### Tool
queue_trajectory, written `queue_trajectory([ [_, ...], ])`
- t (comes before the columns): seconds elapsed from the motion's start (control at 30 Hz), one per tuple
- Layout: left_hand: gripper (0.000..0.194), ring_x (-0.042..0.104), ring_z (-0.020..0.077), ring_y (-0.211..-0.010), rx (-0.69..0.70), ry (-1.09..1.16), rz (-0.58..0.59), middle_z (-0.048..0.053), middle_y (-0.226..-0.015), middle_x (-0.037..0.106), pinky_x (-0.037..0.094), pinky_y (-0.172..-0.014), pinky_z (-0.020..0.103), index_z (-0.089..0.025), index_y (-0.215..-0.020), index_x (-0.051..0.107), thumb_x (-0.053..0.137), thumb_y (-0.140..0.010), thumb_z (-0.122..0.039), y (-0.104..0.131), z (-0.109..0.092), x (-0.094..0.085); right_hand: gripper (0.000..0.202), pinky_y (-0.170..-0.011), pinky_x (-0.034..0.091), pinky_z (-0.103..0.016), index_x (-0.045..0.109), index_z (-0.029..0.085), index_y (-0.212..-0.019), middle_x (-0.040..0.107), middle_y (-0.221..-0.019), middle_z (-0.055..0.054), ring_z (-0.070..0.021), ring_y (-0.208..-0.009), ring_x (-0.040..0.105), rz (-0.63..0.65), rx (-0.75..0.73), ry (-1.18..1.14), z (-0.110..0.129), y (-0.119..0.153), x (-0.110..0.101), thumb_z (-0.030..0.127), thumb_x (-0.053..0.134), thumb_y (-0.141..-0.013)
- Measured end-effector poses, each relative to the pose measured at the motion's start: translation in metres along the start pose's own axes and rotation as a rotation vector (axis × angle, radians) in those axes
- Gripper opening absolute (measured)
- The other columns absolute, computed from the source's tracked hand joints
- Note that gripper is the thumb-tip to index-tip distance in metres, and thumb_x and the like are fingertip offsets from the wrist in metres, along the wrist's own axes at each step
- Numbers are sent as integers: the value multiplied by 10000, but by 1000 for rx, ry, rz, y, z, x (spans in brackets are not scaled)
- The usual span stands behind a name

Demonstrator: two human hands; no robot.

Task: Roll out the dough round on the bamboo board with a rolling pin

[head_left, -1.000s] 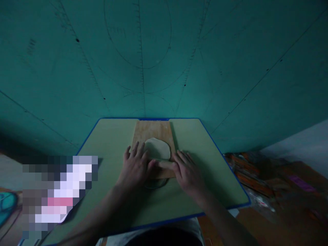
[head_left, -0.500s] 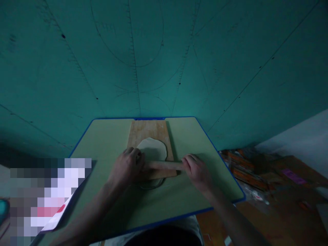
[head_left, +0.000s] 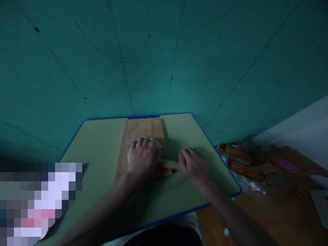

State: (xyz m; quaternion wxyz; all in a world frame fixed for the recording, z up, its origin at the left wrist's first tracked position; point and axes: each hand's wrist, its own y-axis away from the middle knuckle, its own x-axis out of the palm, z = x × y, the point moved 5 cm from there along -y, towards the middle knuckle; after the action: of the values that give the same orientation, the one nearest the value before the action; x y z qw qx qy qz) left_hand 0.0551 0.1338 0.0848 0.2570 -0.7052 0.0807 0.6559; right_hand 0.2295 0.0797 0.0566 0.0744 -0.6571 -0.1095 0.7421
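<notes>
My left hand (head_left: 144,155) lies over a flat round sheet of dough (head_left: 130,158), its fingers apart and pointing away from me. Most of the sheet is hidden beneath it. In my right hand (head_left: 193,165) is the right end of a wooden rolling pin (head_left: 167,164), the fingers wrapped round it. The pin runs left across the near part of a wooden cutting board (head_left: 145,126). Its left end disappears behind my left hand, so I cannot tell whether that hand touches it.
The board rests on a pale table (head_left: 102,143) with a blue rim, against a green wall (head_left: 153,51). A blurred-out pale object (head_left: 51,198) stands at the table's left edge. Plastic-wrapped packages (head_left: 246,167) and cardboard (head_left: 287,164) lie on the floor at the right.
My left hand has left the pin's left end and moved onto the dough, fingers spreading. My right hand keeps its hold on the pin. The view has shifted slightly.
</notes>
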Motion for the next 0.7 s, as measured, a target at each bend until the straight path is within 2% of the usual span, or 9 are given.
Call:
queue_trajectory([
  [0.13, 365, 557, 365, -1116, 52, 20, 8, 175, -1138, 654, 441, -883, 494, -168, -1066, 676, 395, -1011, -394, -14, 3, 9, 267, -796, 385, -351, 661, 199, -951, 707, -1005, -102, -248, -915, 627, 43, 0, 33, -2, -17, -3, 300, 421, -1012],
  [0.2, 390, 554, 366, -1115, 59, 23, -21, 180, -1156, 644, 440, -877, 495, -164, -1097, 672, 366, -1019, -393, -32, 6, 14, 270, -796, 384, -343, 658, 194, -938, 710, -987, -100, -242, -912, 628, 58, -6, 31, -5, -33, -2, 287, 415, -1012],
  [0.27, 465, 573, 353, -1081, 10, 24, -40, 188, -1126, 653, 443, -870, 483, -139, -1090, 679, 289, -1045, -387, -55, 10, 20, 280, -789, 385, -334, 655, 188, -923, 715, -959, -100, -230, -898, 632, 54, 10, 28, -12, -52, 1, 270, 402, -1012],
  [0.37, 500, 581, 355, -1108, -30, 7, -18, 192, -1131, 671, 443, -876, 470, -118, -1098, 696, 275, -1053, -385, -87, 11, 28, 292, -762, 396, -333, 666, 186, -919, 726, -936, -104, -223, -860, 641, 31, 75, 46, -23, -79, 6, 261, 397, -1004],
  [0.47, 482, 590, 351, -1120, -43, 15, 1, 199, -1142, 683, 446, -874, 455, -100, -1123, 696, 297, -1050, -361, -103, 10, 30, 303, -753, 407, -341, 683, 187, -929, 737, -952, -110, -229, -851, 651, 12, 100, 59, -26, -91, 6, 254, 396, -998],
  [0.57, 474, 597, 351, -1101, -42, 17, 7, 202, -1125, 686, 452, -858, 447, -96, -1103, 698, 311, -1049, -363, -94, 11, 28, 319, -761, 408, -337, 680, 187, -915, 743, -956, -105, -228, -868, 662, 6, 52, 58, -17, -79, 0, 261, 385, -1013],
  [0.7, 434, 604, 323, -1035, 26, 23, 1, 164, -1073, 679, 458, -837, 430, -133, -1062, 682, 299, -1053, -337, -53, 12, 21, 368, -674, 390, -323, 674, 200, -941, 750, -890, -93, -228, -792, 682, 70, -4, 52, 0, -36, -7, 382, 371, -1045],
])
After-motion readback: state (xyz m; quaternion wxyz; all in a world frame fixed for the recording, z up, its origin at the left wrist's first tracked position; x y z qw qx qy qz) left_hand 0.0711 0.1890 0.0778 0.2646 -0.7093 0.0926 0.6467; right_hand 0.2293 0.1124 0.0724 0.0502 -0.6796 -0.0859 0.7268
